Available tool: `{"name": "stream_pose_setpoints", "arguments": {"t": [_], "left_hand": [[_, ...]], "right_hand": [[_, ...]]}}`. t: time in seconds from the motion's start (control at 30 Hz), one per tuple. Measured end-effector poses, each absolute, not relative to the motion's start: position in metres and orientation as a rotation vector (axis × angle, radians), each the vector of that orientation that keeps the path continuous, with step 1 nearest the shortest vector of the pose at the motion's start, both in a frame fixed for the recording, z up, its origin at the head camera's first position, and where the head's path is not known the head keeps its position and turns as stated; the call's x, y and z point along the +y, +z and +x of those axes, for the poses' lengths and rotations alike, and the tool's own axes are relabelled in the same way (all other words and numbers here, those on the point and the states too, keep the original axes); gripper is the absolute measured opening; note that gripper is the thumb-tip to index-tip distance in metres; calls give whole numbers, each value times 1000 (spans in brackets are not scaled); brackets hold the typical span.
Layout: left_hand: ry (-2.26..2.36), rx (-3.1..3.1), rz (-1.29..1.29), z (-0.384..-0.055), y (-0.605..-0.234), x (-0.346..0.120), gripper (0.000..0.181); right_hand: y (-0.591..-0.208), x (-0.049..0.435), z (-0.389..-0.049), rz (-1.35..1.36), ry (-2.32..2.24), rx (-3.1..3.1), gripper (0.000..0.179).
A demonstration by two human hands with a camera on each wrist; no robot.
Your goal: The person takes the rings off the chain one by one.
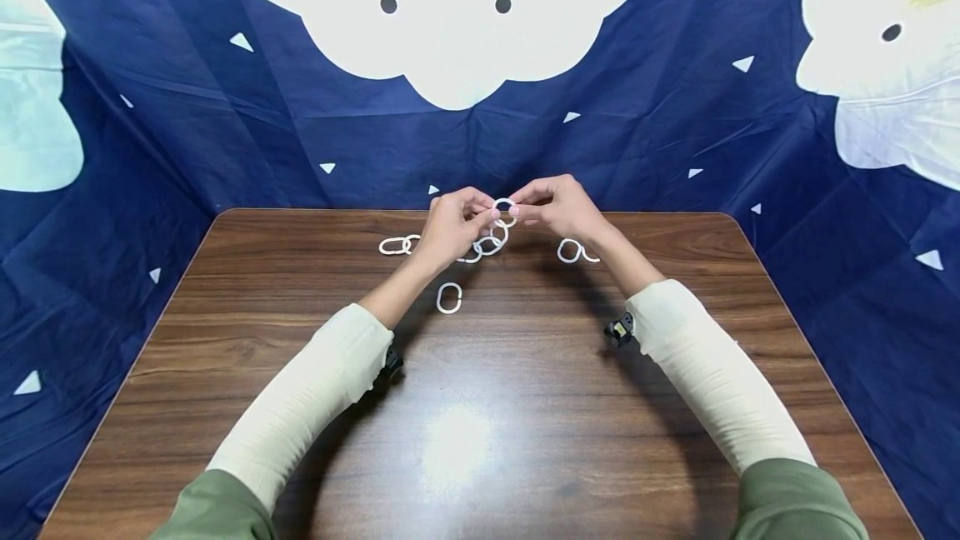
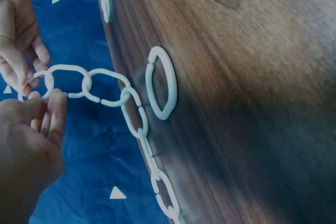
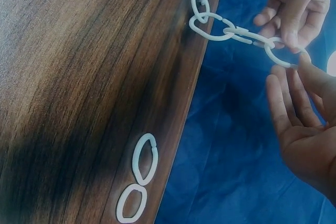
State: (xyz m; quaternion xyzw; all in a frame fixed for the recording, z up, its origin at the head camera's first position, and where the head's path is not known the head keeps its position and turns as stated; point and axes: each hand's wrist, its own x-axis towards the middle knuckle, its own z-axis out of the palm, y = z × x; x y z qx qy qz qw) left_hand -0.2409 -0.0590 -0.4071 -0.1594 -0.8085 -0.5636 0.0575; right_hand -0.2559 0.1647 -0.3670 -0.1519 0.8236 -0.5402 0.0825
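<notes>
A chain of white plastic links (image 2: pixel 68 67) runs along the far edge of the wood-grain table (image 1: pixel 540 415), its long axis lying left to right in the head view. Its left stretch lies on the tabletop; the right end rises to the person's two hands. The left hand (image 1: pixel 454 226) pinches the raised end between thumb and fingers, and the right hand (image 1: pixel 564 203) pinches it from the other side, both grips narrow. Fingertips cover parts of the end link, so exactly where each presses is hard to make out.

A loose oval link (image 2: pixel 170 80) lies nearer the person, its long axis pointing roughly away from them, the gap in its side facing right in the head view. A pair of links (image 3: pixel 136 157) lies at the right; the right forearm partly hides one in the head view. The left forearm covers the chain's middle there, while the left wrist view cuts off its far end at the bottom border.
</notes>
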Motion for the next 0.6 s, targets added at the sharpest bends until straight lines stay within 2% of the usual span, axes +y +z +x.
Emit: {"name": "stream_pose_setpoints", "arguments": {"t": [0.4, 0.6], "left_hand": [[-1686, -2462, -483, -240, -407, -61, 13], [-1686, -2468, -483, -240, -408, -61, 12]], "right_hand": [[-365, 161, -254, -497, -1542, 2524, 23], [-366, 162, -254, -503, -1542, 2532, 18]]}}
